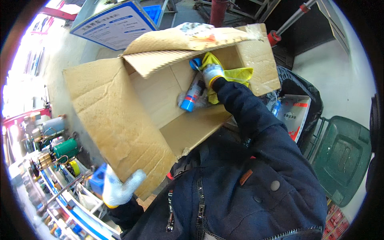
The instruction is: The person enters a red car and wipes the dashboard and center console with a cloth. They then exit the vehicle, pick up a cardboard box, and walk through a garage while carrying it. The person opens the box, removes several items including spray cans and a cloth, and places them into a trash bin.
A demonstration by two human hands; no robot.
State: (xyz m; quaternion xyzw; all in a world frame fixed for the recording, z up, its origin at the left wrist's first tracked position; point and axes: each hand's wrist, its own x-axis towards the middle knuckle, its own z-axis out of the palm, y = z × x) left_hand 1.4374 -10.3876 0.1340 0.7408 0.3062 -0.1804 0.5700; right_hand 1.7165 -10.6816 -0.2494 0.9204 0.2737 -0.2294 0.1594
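Observation:
A large open cardboard box (156,90) lies tilted before me, its flaps folded out. My right hand (212,73), in a whitish glove, reaches inside. Its fingers are closed on a crumpled yellow cloth (239,75); the fingertips are partly hidden. Beside them is a round blue object (195,63). A spray can (192,96) with a blue cap lies lower in the box, near clear plastic wrap. My left hand (122,187), gloved too, grips the near left flap (116,128), thumb on its face and fingers at its edge, partly behind it.
To the right, a black bin bag (306,90) holds a white and red carton (294,114); a green bin lid (342,156) hangs beside it. A blue-framed sign (116,26) stands behind the box. At lower left are shelves (56,192) with bottles and a green motor-like unit (65,148).

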